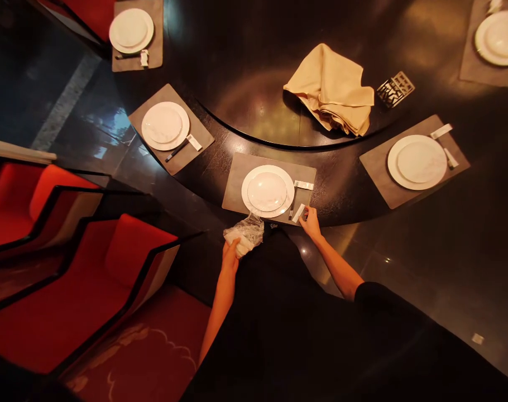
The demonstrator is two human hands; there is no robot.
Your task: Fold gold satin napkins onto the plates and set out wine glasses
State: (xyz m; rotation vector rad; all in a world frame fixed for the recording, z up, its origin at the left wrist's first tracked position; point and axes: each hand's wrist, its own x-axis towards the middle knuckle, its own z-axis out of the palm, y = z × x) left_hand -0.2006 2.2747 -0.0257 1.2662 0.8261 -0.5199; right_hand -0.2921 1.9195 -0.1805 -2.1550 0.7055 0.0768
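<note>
My left hand grips a clear plastic bag holding white folded items, just off the near edge of the dark table. My right hand pinches a white paper packet at the corner of a grey placemat. That placemat bears a white double plate. Dark chopsticks lie right of the plate, with a white rest or sleeve across their upper end. The packet's lower end is partly hidden by my fingers.
Similar place settings curve around the dark table, with another at right. A crumpled tan cloth and a metal wire holder stand on the inner round section. Red chairs stand at left.
</note>
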